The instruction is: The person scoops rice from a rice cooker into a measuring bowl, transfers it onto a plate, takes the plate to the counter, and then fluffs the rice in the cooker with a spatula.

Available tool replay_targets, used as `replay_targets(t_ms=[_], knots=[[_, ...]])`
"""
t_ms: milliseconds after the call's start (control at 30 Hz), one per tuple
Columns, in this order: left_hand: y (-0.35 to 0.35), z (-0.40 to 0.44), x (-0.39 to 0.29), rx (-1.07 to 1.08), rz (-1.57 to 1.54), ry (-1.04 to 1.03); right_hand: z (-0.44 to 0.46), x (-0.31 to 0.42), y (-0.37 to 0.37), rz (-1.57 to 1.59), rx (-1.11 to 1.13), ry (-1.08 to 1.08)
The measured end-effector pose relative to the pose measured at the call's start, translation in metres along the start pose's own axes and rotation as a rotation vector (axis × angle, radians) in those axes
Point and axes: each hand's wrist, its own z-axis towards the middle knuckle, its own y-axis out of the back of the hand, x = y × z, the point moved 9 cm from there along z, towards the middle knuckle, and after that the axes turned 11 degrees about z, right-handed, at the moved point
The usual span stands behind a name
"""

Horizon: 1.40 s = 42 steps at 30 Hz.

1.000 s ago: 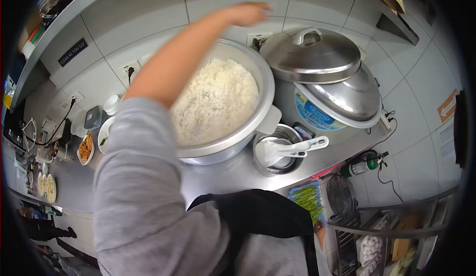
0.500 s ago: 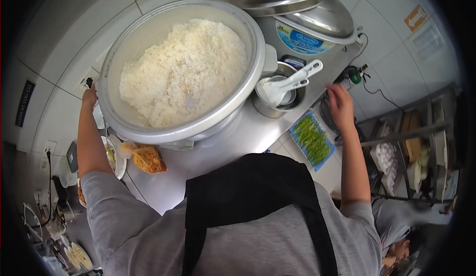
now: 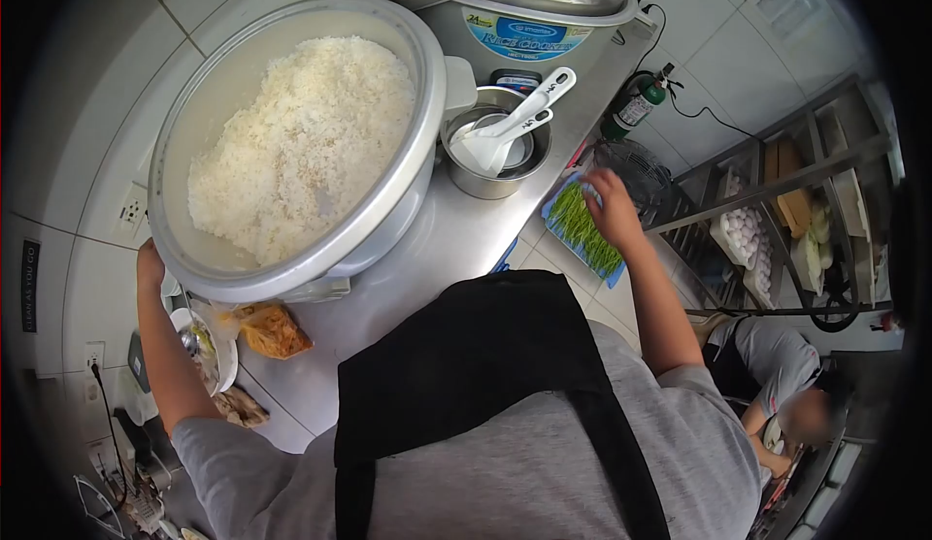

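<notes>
A large rice cooker (image 3: 427,132) without its lid stands on the steel counter, with a big heap of white cooked rice (image 3: 311,132) inside. My left hand (image 3: 149,263) is at its left side, by the wall. The fingers are mostly hidden behind the cooker's rim, so what they hold cannot be made out. Above that hand is a wall outlet (image 3: 132,212) with bare slots. My right hand (image 3: 614,206) hangs in the air right of the counter, empty, fingers loosely apart. Below it lies a blue tray of long green vegetables (image 3: 578,225).
A second rice cooker (image 3: 529,40) with metal lids stands behind. White rice paddles (image 3: 519,118) rest in a steel pot (image 3: 485,183). A bag of orange food (image 3: 275,331) lies near the counter's front. Right are a fire extinguisher (image 3: 636,103), a rack (image 3: 767,186) and a co-worker (image 3: 772,356).
My left hand has moved down from the outlet, where a black plug showed before; the slots are bare now. The view has turned, and my right hand stays raised and empty.
</notes>
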Motion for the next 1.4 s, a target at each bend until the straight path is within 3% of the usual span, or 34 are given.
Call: replay_targets(t_ms=[33,67,133,167,200,233,333,367,433,533,567,633,700,733,800,933,1000,1100,1167,1233,1300,1367,1400], knots=[[0.003,-0.005,-0.002,-0.02,0.093,-0.111,-0.024,-0.02,-0.005,-0.004,0.019,-0.072],[0.007,0.005,0.011,-0.19,0.256,-0.233,-0.046,-0.04,-0.014,0.002,0.049,-0.12],[0.023,0.001,0.013,-0.101,0.47,-0.069,-0.099,-0.083,-0.03,0.005,0.053,-0.208],[0.04,-0.013,-0.012,-0.148,0.478,-0.063,-0.125,-0.1,-0.038,0.031,0.081,-0.265],[0.04,-0.016,-0.035,0.034,0.658,-0.088,-0.158,-0.124,-0.047,0.03,0.07,-0.262],[0.023,0.007,0.005,-0.01,0.716,-0.201,-0.189,-0.139,-0.054,0.055,0.095,-0.26],[0.042,-0.008,-0.009,0.011,0.282,0.111,-0.337,-0.264,-0.093,-0.079,0.389,-0.569],[0.047,-0.013,-0.006,0.002,0.28,0.118,-0.375,-0.285,-0.089,-0.124,0.439,-0.677],[0.065,-0.016,-0.004,-0.127,0.366,0.164,-0.454,-0.308,-0.07,-0.188,0.467,-0.885],[0.103,-0.011,0.007,-0.468,0.065,0.127,-0.525,-0.319,-0.037,-0.224,0.382,-1.099],[0.125,-0.01,-0.012,-0.62,0.108,-0.036,-0.541,-0.319,-0.027,-0.227,0.317,-1.124],[0.174,-0.045,-0.09,-0.772,-0.06,0.05,-0.563,-0.326,-0.022,-0.237,0.159,-1.07],[0.202,-0.08,-0.184,-0.86,-0.242,-0.273,-0.571,-0.327,-0.036,-0.306,-0.061,-0.905],[0.21,-0.101,-0.242,-0.848,-0.217,-0.313,-0.534,-0.275,-0.029,-0.283,0.175,-0.972],[0.215,-0.13,-0.328,-0.812,-0.297,-0.439,-0.511,-0.218,-0.036,-0.069,0.159,-1.2],[0.184,-0.205,-0.465,-0.871,-0.419,-0.96,-0.504,-0.14,-0.062,0.111,0.033,-1.153],[0.159,-0.274,-0.521,-1.124,-0.127,-1.18,-0.528,-0.099,-0.079,0.199,-0.001,-1.211],[0.104,-0.299,-0.557,-0.933,-0.147,-1.467,-0.598,-0.061,-0.102,0.231,0.011,-1.34],[0.055,-0.287,-0.567,-0.446,-0.273,-1.526,-0.672,-0.061,-0.134,0.155,0.151,-1.46],[0.002,-0.299,-0.573,-0.099,-0.163,-1.709,-0.746,-0.049,-0.154,0.052,0.266,-1.584],[-0.04,-0.314,-0.575,0.205,-0.306,-1.436,-0.804,-0.033,-0.155,0.102,0.255,-1.786],[-0.07,-0.346,-0.579,0.298,-0.382,-1.201,-0.837,-0.031,-0.149,0.078,0.2,-1.865],[-0.092,-0.355,-0.579,0.301,-0.382,-1.212,-0.842,-0.037,-0.149,0.083,0.192,-1.872]])
